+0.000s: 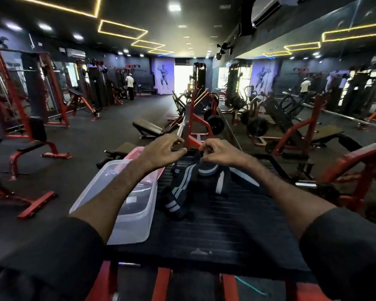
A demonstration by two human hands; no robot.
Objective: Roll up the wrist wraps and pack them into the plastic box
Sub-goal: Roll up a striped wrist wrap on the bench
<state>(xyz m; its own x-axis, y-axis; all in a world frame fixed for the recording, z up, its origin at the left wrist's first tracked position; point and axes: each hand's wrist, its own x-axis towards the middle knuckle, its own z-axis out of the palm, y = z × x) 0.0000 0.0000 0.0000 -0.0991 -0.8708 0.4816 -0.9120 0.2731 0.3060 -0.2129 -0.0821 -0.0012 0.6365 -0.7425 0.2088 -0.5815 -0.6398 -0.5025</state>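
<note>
Remote view, gym floor: both of my bare hands meet over the far end of the black ribbed table (226, 227). My right hand (218, 152) has its fingers (204, 148) curled and pinched on the upper end of the black, white-striped wrist wraps (186, 179). The wraps trail down from that grip and lie in a loose heap on the table. They are unrolled, with one striped end reaching back toward me.

My left hand (163, 149) sits just beside the right, fingers curled and thumb pointing toward it. I cannot tell whether it is gripping any strap.

The clear plastic box (139, 218) stands open on the table's left edge, partly under my left forearm. The wraps lie outside it, just to its right. A pink lid (137, 152) shows beyond the box's far end. Black sleeves (345, 246) cover both upper arms, and red-framed machines (195, 118) fill the room beyond.
</note>
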